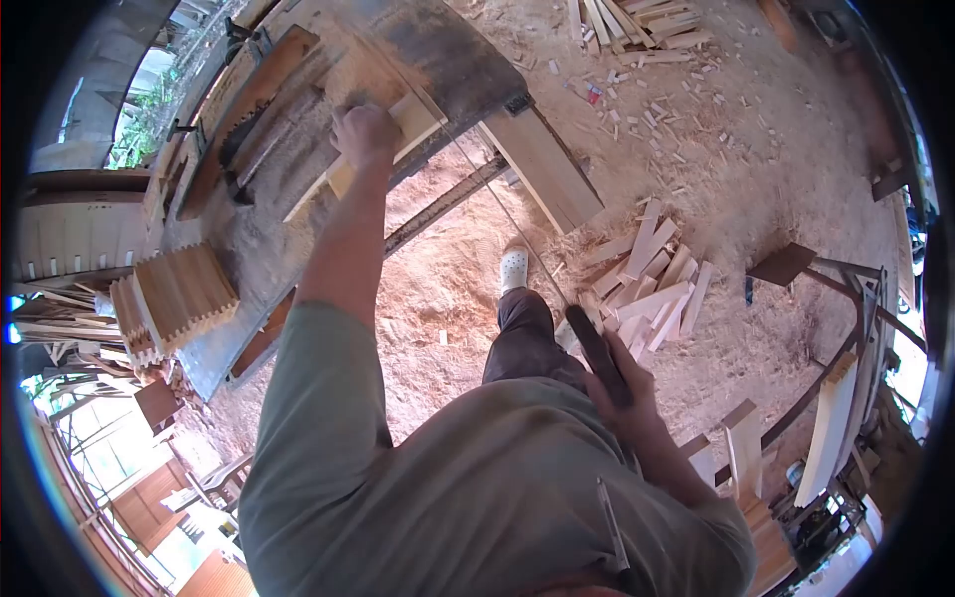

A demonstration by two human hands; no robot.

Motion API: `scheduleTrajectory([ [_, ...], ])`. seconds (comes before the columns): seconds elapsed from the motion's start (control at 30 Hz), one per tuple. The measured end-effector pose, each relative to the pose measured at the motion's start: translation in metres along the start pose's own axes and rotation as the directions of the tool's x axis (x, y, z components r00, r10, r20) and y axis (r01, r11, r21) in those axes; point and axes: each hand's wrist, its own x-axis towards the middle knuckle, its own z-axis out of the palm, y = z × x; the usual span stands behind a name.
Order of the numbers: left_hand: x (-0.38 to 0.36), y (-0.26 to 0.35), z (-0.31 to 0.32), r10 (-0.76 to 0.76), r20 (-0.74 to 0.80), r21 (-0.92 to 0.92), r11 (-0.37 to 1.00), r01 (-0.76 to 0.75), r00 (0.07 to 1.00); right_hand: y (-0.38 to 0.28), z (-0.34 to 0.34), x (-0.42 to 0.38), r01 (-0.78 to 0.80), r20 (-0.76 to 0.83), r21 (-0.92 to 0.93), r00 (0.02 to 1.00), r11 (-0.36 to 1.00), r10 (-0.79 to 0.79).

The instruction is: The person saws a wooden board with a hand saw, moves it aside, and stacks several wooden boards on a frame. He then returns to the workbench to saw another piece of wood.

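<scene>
My left hand [366, 136] is over the dusty machine table [448, 55], its fingers curled. What they hold, if anything, is hidden beneath the hand. Beside it lies a pale wooden board [420, 124], and a light wooden strip [306, 199] sticks out under the wrist. Low by my thigh, my right hand [633, 390] is wrapped round a dark handle [599, 356]. From that handle a long thin rod [507, 211] runs up toward the table's edge.
Stacked notched wooden pieces [184, 297] stand at the table's left end. Wood offcuts [662, 284] are heaped on the sawdust-covered floor [438, 269] to the right. A metal frame [846, 289] stands farther right. A wide plank [542, 169] juts from the table.
</scene>
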Motion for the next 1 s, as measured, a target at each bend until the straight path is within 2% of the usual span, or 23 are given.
scheduleTrajectory([
  [0.1, 0.006, -0.012, 0.017, 0.072, -0.051, 0.015, 0.997, -0.072, 0.996, -0.014, 0.003, 0.037, 0.036, 0.023, 0.085, 0.999, 0.996, -0.038],
  [0.13, 0.002, -0.008, 0.013, 0.063, -0.088, -0.042, 0.997, -0.067, 0.994, -0.019, 0.022, 0.082, 0.031, 0.044, 0.146, 0.998, 0.989, -0.038],
  [0.17, 0.003, -0.006, 0.009, 0.068, -0.103, -0.043, 0.996, -0.072, 0.992, -0.006, 0.053, 0.130, 0.133, -0.017, 0.138, 0.991, 0.981, -0.132],
  [0.2, 0.000, -0.007, 0.007, 0.038, -0.049, -0.020, 0.999, -0.039, 0.998, -0.017, 0.074, 0.175, 0.161, 0.010, 0.099, 0.987, 0.982, -0.163],
  [0.23, 0.002, -0.005, 0.007, 0.009, -0.002, 0.001, 1.000, -0.009, 1.000, -0.038, 0.088, 0.205, 0.225, -0.048, 0.143, 0.974, 0.964, -0.220],
  [0.27, 0.004, -0.005, 0.009, -0.022, -0.013, -0.048, 0.999, 0.021, 1.000, -0.046, 0.095, 0.225, 0.280, -0.052, 0.129, 0.960, 0.951, -0.275],
  [0.4, 0.009, -0.007, 0.012, 0.009, -0.012, -0.017, 1.000, -0.009, 1.000, -0.036, 0.073, 0.208, 0.214, -0.057, 0.181, 0.977, 0.960, -0.207],
  [0.47, 0.006, -0.006, 0.009, 0.006, -0.015, -0.046, 0.999, -0.007, 1.000, -0.012, 0.064, 0.186, 0.315, -0.156, 0.207, 0.945, 0.926, -0.287],
  [0.5, 0.005, -0.010, 0.012, 0.005, -0.007, -0.035, 0.999, -0.005, 1.000, -0.013, 0.064, 0.180, 0.304, -0.152, 0.214, 0.949, 0.928, -0.275],
  [0.57, 0.007, -0.011, 0.018, 0.013, -0.130, -0.075, 0.997, -0.023, 0.991, -0.020, 0.058, 0.171, 0.265, -0.166, 0.288, 0.960, 0.920, -0.225],
  [0.6, 0.007, -0.011, 0.018, 0.018, -0.129, -0.069, 0.997, -0.027, 0.991, -0.021, 0.059, 0.172, 0.262, -0.168, 0.294, 0.961, 0.919, -0.220],
  [0.7, 0.006, -0.010, 0.014, -0.006, -0.119, -0.066, 0.998, -0.002, 0.993, -0.024, 0.061, 0.180, 0.187, -0.097, 0.287, 0.981, 0.940, -0.166],
  [0.77, 0.002, -0.007, 0.008, 0.011, -0.083, -0.075, 0.997, -0.018, 0.996, -0.025, 0.060, 0.182, 0.083, 0.014, 0.317, 0.996, 0.945, -0.093],
  [0.8, 0.002, -0.006, 0.007, 0.002, -0.082, -0.071, 0.997, -0.008, 0.997, -0.022, 0.060, 0.181, 0.079, 0.025, 0.315, 0.995, 0.946, -0.092],
  [0.87, 0.001, -0.007, 0.007, 0.001, -0.056, -0.051, 0.999, -0.004, 0.998, -0.013, 0.059, 0.173, 0.166, 0.002, 0.348, 0.984, 0.922, -0.178],
  [1.0, 0.001, -0.007, 0.010, -0.004, -0.040, -0.040, 0.999, 0.002, 0.999, -0.012, 0.042, 0.145, 0.172, 0.010, 0.322, 0.983, 0.931, -0.186],
])
